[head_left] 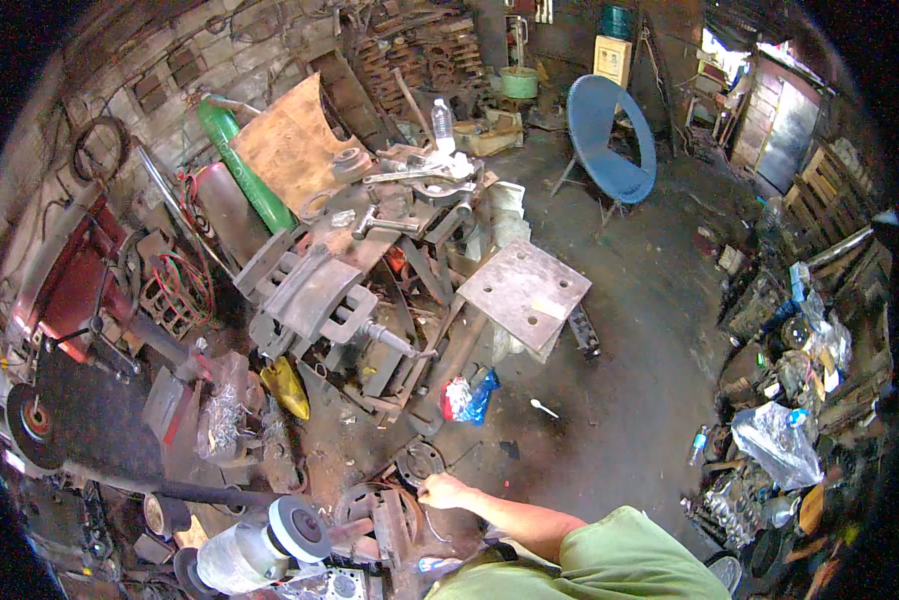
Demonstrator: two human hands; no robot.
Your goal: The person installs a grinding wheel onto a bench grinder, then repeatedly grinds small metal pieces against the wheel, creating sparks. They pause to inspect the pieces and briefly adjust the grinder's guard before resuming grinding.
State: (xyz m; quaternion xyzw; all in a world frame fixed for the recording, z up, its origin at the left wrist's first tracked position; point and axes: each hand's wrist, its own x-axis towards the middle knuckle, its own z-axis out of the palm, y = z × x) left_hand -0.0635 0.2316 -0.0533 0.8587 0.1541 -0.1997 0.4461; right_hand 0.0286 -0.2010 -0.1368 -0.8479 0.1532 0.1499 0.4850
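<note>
My right hand (446,491) reaches in from the right at the lower middle, with a green sleeve (625,555) on the arm. Its fingers look curled closed. What they hold, if anything, is too small to make out. Just beyond the hand lies a round dark metal part (420,462), by its near edge. Beside the hand, to the left, are rusty metal plates (395,520). A thin light-coloured strand (435,527) shows below the fingers. My left hand is out of view.
A bench grinder (245,555) stands at lower left. Ahead is a cluttered workbench with a vise (320,300), a hammer (385,223) and a holed metal plate (526,290). A blue round chair (615,140) stands farther back. Scrap and a clear plastic bag (778,445) line the right.
</note>
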